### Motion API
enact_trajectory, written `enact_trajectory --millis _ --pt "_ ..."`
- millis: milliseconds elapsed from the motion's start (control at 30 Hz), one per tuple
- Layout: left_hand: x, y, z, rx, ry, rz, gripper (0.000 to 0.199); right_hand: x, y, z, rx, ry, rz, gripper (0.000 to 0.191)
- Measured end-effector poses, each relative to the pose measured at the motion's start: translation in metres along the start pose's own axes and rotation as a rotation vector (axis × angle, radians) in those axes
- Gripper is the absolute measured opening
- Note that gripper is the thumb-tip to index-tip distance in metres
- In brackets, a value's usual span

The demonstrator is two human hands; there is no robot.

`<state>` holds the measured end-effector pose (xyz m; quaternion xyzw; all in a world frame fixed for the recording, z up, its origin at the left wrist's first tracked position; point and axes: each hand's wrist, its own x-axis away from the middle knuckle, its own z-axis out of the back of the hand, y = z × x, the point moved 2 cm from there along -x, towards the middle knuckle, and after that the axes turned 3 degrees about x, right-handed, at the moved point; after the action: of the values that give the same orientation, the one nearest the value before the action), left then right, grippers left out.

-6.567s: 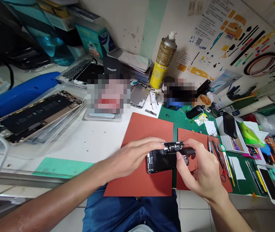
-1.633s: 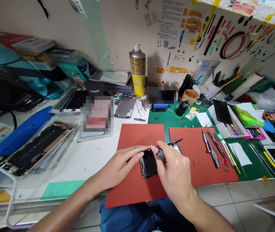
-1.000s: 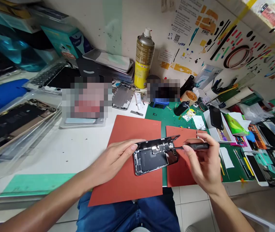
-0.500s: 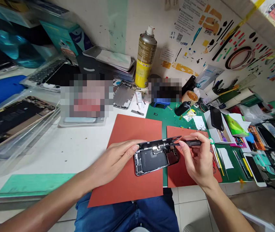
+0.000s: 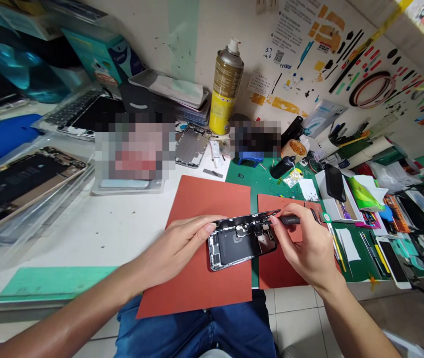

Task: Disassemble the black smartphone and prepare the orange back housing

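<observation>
An opened phone (image 5: pixel 240 244) lies over a red-brown mat (image 5: pixel 197 293), its battery and inner parts facing up. Its screen panel (image 5: pixel 247 219) is tilted up along the far edge. My left hand (image 5: pixel 187 243) grips the panel's left end between thumb and fingers. At the phone's right end my right hand (image 5: pixel 303 243) is closed on a tool with a black handle (image 5: pixel 289 219). The fingertips and the tool's thin end are close to the panel's right end; whether they touch it cannot be made out.
A second red-brown mat (image 5: pixel 271 276) lies to the right on a green mat (image 5: pixel 230 171). Farther back stand a spray can (image 5: pixel 227 87) and a black bottle (image 5: pixel 282 166). Pens, a white phone (image 5: pixel 394 262) and boxes crowd the right; trays of phone parts fill the left.
My right hand has shifted slightly left with the tool, closer over the phone's right end. The panel's right end looks lower and flatter. My left hand has stayed nearly still.
</observation>
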<state>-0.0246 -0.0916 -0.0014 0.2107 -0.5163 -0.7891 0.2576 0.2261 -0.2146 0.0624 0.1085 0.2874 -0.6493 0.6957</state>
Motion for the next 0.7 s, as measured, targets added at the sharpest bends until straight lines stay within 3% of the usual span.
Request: enact_trajectory --millis 100,333,700 --pt "-0.001 0.001 0.0 0.006 -0.002 0.004 0.048 -0.008 0.002 0.004 0.065 -0.029 0.018 0.012" --pt "-0.001 0.003 0.0 0.009 -0.001 0.005 0.048 -0.018 0.004 0.007 -0.107 -0.226 -0.003 0.005" --pt "0.0 -0.001 0.0 -0.005 0.006 0.029 0.051 -0.019 0.003 0.004 -0.089 -0.157 -0.015 0.005"
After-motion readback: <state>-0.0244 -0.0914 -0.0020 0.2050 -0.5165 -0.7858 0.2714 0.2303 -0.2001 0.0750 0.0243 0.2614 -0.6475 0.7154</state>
